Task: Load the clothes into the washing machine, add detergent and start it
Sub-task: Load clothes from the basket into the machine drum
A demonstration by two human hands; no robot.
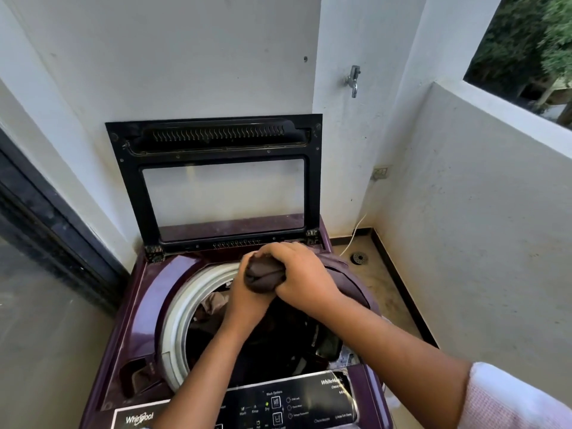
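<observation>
A purple top-loading washing machine (145,308) stands in front of me with its black-framed glass lid (216,181) raised against the wall. Its drum, ringed in white (182,308), holds dark and beige clothes (213,305). Above the drum's far side both hands grip a bunched dark brown garment (263,275). My left hand (244,295) holds it from below and my right hand (297,274) wraps it from above and the right. The control panel (278,407) sits at the near edge. No detergent is visible.
A dark glass sliding door (46,243) lies to the left. To the right are a low white parapet wall (479,212), a wall tap (354,80), a socket (380,172) with a white cable, and a floor drain (359,258).
</observation>
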